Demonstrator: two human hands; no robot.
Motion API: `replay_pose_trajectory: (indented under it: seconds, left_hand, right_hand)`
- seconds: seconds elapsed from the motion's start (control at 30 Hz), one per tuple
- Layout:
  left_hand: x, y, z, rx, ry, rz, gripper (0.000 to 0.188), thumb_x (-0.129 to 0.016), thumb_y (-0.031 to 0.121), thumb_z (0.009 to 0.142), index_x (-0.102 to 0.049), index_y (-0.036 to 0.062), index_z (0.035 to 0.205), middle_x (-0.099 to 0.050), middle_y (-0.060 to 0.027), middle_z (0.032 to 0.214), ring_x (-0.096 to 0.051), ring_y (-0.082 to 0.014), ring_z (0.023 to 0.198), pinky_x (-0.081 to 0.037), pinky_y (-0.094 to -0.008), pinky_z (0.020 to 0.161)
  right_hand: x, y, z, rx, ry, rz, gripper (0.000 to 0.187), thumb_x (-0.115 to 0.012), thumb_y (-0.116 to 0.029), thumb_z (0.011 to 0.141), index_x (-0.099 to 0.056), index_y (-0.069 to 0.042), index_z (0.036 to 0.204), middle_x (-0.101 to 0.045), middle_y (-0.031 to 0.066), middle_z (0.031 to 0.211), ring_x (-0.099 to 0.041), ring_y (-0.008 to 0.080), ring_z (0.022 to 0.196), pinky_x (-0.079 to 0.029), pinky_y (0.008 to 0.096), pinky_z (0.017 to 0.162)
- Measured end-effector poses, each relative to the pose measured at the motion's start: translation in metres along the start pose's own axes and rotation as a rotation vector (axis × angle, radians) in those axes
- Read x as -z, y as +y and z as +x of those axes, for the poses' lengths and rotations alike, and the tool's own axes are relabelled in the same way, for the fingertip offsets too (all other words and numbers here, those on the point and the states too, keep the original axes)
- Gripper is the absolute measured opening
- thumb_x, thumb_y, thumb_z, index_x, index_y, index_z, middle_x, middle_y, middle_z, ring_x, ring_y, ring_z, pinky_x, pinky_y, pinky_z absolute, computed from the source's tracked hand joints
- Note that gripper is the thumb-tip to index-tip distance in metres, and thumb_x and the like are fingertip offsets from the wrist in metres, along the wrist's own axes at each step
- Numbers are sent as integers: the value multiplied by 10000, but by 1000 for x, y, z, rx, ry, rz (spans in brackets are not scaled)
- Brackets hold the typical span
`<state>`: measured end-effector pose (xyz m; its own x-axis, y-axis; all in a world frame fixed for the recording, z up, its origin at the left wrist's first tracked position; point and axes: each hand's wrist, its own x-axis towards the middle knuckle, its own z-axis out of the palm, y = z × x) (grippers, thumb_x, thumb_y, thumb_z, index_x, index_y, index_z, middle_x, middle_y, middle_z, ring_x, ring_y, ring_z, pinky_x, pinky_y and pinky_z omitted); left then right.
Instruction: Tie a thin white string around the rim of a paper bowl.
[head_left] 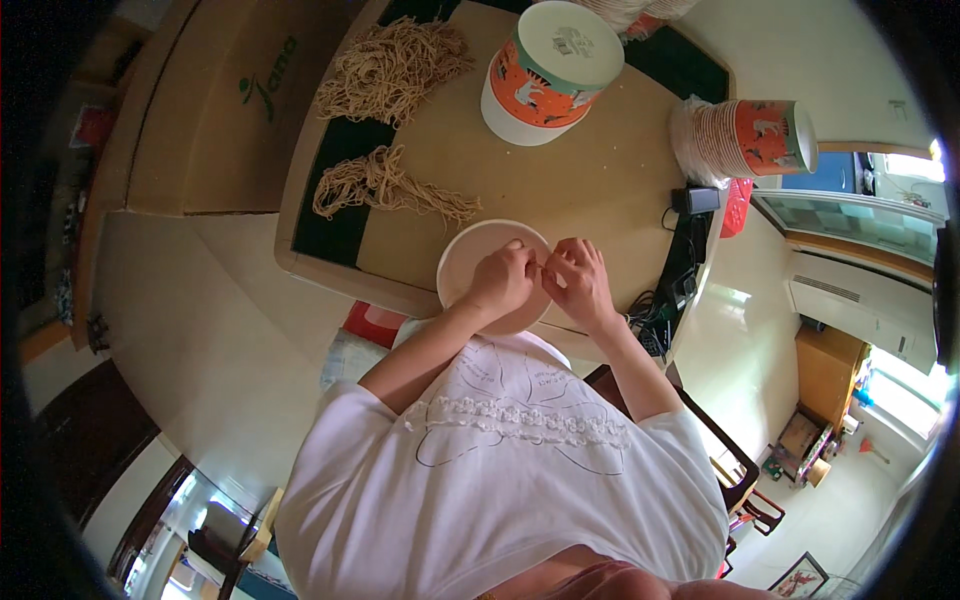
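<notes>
Both hands are close together over a wide, pale round tub [462,252] at the table's near edge. The thumb and fingertips of my left hand [503,279] are pinched together above it. Fingers bent and drawn together, my right hand [581,281] meets them just over the tub's right rim. Whatever is between the fingertips is too small to make out. Beyond my left hand lies a small hank of beige string [385,188]. A larger tangled heap of the same string [398,66] sits farther back.
Orange-patterned paper tubs [545,92] stand upside down at the back of the table [590,190]. To the right, a stack of patterned paper tubs [765,138] lies sideways, partly in plastic. Black adapters and cables [684,285] run along the right edge. A large cardboard box [225,110] is left.
</notes>
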<state>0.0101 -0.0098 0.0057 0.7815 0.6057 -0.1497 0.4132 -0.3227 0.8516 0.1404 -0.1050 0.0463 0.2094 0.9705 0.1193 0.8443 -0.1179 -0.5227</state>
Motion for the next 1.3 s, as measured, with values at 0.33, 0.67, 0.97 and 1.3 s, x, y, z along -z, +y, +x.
replay_pose_trajectory:
  seconds: [0.33,0.67,0.97,1.3]
  left_hand:
    - [18,-5,-5,123,-51,-125,185,-594,203,841,-622,22,814,-638,-171,721,-630,-355,701,-488,-432,617]
    - [30,-19,-12,56,57,-58,87,-641,118,761,-635,33,743,-638,-144,719,-620,-313,645,-481,-385,577]
    - [9,-21,-2,127,-23,201,71,-641,118,717,-650,47,717,-644,-170,736,-637,-335,715,-497,-429,652]
    - [-4,-28,9,63,-171,290,113,-631,142,730,-662,40,767,-654,-168,748,-649,-341,734,-530,-422,677]
  right_hand:
    - [-8,0,-12,-166,-52,198,241,-628,-72,764,-514,-87,975,-573,124,792,-592,312,685,-476,416,579]
    - [-6,-10,-20,-483,-203,330,403,-590,-84,806,-386,-94,1153,-549,133,595,-596,331,553,-468,415,506]
    - [-13,-16,-24,-529,-140,337,385,-565,-74,820,-390,-113,1160,-546,145,600,-583,324,535,-447,412,502]
    - [-14,-17,-26,-524,-94,336,345,-572,-83,828,-432,-108,1143,-552,146,609,-588,320,546,-451,406,515]
